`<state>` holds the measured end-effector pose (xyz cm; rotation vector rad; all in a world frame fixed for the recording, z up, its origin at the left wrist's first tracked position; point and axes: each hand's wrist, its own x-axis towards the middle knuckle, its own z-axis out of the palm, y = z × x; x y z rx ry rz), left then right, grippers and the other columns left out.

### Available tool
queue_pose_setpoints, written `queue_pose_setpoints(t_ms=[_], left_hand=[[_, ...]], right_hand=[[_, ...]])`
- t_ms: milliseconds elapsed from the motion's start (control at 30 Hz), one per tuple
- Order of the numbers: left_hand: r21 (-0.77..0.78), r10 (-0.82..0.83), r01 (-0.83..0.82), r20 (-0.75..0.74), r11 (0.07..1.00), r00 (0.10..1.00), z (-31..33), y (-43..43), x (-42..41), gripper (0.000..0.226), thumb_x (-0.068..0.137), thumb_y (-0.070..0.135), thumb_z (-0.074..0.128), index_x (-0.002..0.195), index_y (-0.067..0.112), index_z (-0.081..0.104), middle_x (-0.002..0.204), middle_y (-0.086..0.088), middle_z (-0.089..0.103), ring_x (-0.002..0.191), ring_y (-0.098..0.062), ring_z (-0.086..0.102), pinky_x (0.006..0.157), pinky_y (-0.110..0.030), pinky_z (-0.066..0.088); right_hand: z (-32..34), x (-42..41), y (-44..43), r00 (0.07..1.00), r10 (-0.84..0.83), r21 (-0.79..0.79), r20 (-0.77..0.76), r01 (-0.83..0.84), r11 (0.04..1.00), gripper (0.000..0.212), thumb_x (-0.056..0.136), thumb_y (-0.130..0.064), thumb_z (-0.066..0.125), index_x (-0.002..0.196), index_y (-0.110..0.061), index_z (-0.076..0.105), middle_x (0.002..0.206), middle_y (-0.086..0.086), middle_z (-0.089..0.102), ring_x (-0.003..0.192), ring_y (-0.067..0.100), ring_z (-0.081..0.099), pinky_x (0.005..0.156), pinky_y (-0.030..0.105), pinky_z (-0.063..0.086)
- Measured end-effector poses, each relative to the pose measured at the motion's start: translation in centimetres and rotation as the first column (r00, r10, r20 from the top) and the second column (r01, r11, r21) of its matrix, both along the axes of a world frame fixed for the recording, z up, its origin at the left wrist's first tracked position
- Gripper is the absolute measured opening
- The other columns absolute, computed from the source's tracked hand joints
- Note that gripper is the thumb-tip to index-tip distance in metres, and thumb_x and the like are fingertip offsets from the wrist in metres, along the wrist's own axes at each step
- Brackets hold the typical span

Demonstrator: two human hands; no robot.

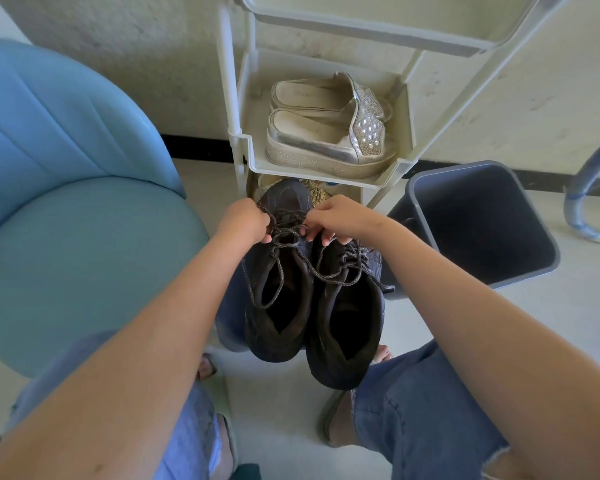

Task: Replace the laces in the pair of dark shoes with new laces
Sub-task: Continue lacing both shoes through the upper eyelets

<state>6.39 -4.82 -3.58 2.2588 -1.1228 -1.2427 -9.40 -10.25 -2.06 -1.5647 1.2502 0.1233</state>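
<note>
Faded blue denim jeans (423,403), frayed rips (499,457) at knees; forearms (146,341) bare to elbow.

A pale blue padded chair (84,220) stands on the left, close to the rough cream wall (118,64). A white plastic shelf rack (309,176) stands against that wall. On its middle shelf a pair of silver platform shoes (326,133) sits side by side. Something gold and woven (314,195) peeks out below. A grey bin (482,220) stands just right of the rack on the pale floor (274,410). A bent blue tube (576,195) shows at the far right.
</note>
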Motion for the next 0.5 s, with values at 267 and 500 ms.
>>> queue_pose_setpoints(t_ms=[267,500], left_hand=[[0.199,0.171,-0.107,-0.341,0.974,0.924,1.2,-0.1,0.5,0.018,0.101,0.003,0.034,0.094,0.007,0.049,0.121,-0.010,0.061,0.039,-0.004,0.060,0.029,-0.014,0.026],[0.238,0.221,-0.178,-0.170,0.955,0.960,2.0,0.1,0.4,0.027,0.099,0.011,0.045,0.072,0.010,0.040,0.027,0.003,0.044,0.028,-0.008,0.029,0.033,-0.010,0.015]], right_hand=[[-0.1,0.0,0.1,1.000,0.005,-0.032,-0.001,-0.005,0.999,0.016,0.094,-0.016,0.053,0.094,-0.006,0.065,0.079,0.002,0.067,0.052,0.009,0.051,0.037,0.013,0.029],[0.2,-0.3,0.0,0.999,0.023,-0.001,0.043,-0.022,1.000,0.010,0.090,-0.002,0.059,0.099,-0.004,0.062,0.075,0.003,0.066,0.054,0.008,0.053,0.039,0.013,0.029]])
